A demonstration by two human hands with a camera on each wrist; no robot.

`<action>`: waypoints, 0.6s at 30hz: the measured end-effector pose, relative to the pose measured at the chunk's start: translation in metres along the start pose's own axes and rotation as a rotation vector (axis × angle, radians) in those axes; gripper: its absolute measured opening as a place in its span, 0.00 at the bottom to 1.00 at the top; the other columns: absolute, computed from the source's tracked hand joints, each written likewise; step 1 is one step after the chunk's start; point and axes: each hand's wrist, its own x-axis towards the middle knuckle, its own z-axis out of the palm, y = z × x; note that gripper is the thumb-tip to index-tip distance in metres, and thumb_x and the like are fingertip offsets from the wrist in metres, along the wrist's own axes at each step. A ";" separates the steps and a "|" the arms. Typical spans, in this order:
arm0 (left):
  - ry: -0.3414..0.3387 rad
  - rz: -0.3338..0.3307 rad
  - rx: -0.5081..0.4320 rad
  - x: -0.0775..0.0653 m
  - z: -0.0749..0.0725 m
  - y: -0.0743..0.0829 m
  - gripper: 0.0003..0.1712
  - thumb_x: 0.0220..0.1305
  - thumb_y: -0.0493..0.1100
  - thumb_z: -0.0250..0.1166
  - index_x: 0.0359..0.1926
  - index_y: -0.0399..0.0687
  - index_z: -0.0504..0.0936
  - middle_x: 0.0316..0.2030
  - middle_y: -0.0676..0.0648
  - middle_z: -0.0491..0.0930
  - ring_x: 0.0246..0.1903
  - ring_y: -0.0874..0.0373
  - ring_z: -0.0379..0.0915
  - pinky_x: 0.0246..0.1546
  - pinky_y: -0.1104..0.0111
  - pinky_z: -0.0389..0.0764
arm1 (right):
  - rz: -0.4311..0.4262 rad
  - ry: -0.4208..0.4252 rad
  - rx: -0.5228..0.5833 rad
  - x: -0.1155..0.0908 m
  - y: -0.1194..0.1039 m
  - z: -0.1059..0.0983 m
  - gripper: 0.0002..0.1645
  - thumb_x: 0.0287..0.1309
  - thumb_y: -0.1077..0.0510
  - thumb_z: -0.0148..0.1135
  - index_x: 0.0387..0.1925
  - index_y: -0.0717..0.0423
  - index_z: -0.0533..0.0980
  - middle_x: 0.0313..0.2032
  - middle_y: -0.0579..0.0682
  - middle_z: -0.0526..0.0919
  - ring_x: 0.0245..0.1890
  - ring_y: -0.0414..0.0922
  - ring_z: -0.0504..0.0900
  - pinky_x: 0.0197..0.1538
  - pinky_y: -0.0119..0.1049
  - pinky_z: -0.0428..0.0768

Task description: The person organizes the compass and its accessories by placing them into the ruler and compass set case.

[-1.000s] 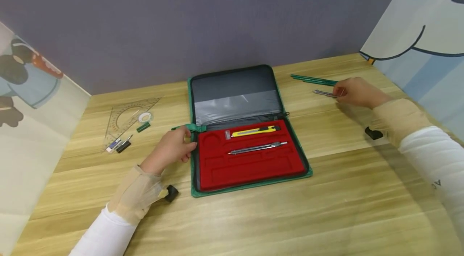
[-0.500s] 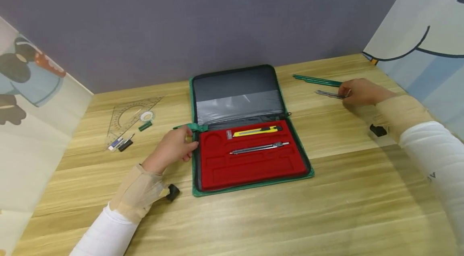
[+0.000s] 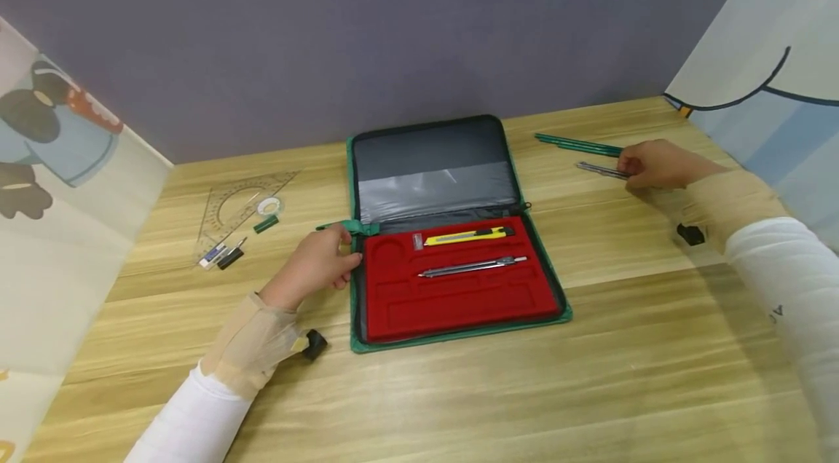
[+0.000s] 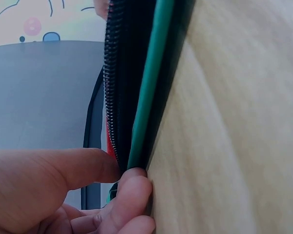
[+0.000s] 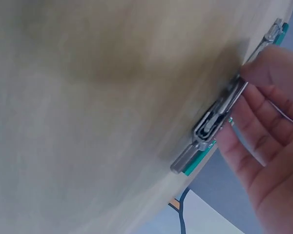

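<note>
In the head view my right hand (image 3: 658,163) is at the far right of the table, pinching a silver metal compass (image 3: 598,169). The right wrist view has the thumb on one side of this compass (image 5: 209,124) and the fingers on the other, close over the wood. Two green pencils (image 3: 580,144) lie just behind it. My left hand (image 3: 314,266) grips the left edge of an open zip case (image 3: 462,336), thumb by the zip (image 4: 111,97) and fingers at the green border (image 4: 149,83). The case's red tray (image 3: 459,306) holds a yellow cutter (image 3: 467,236), a small clear box (image 3: 418,241) and another compass (image 3: 472,267).
On the left of the table lie a clear set square (image 3: 219,212), a white tape roll (image 3: 269,206), a green block (image 3: 266,223), an eraser (image 3: 213,256) and a small black item (image 3: 231,258). A grey wall (image 3: 419,33) stands behind, with patterned panels at both sides.
The head view has shifted slightly, so everything sits a little further right. My right fingers have shifted a little on the compass, which stays beside the pencils. The left hand keeps its place.
</note>
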 end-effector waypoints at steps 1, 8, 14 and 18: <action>0.001 -0.002 0.001 0.000 0.000 0.000 0.20 0.64 0.40 0.58 0.52 0.31 0.67 0.17 0.47 0.79 0.14 0.60 0.75 0.21 0.69 0.79 | -0.004 0.006 -0.001 0.000 -0.001 0.000 0.12 0.42 0.64 0.69 0.32 0.61 0.76 0.27 0.47 0.78 0.29 0.43 0.73 0.33 0.38 0.73; 0.000 -0.010 0.002 -0.001 -0.001 -0.003 0.20 0.64 0.40 0.58 0.52 0.31 0.67 0.17 0.47 0.79 0.15 0.60 0.75 0.21 0.69 0.79 | 0.003 0.025 -0.002 0.001 -0.007 0.000 0.11 0.42 0.65 0.68 0.31 0.60 0.76 0.28 0.49 0.80 0.30 0.45 0.77 0.35 0.41 0.75; 0.002 -0.003 0.000 -0.003 0.000 -0.003 0.20 0.64 0.40 0.58 0.52 0.31 0.67 0.17 0.47 0.79 0.14 0.60 0.75 0.20 0.69 0.79 | -0.011 0.016 0.008 -0.001 -0.013 0.002 0.11 0.41 0.65 0.68 0.31 0.61 0.77 0.28 0.49 0.81 0.30 0.46 0.78 0.35 0.42 0.76; 0.000 0.005 -0.005 -0.003 0.000 -0.002 0.20 0.64 0.40 0.58 0.52 0.31 0.67 0.17 0.47 0.79 0.14 0.60 0.75 0.20 0.69 0.79 | -0.020 0.030 0.010 -0.005 -0.024 0.000 0.11 0.41 0.65 0.69 0.31 0.60 0.78 0.27 0.48 0.80 0.29 0.43 0.76 0.34 0.40 0.75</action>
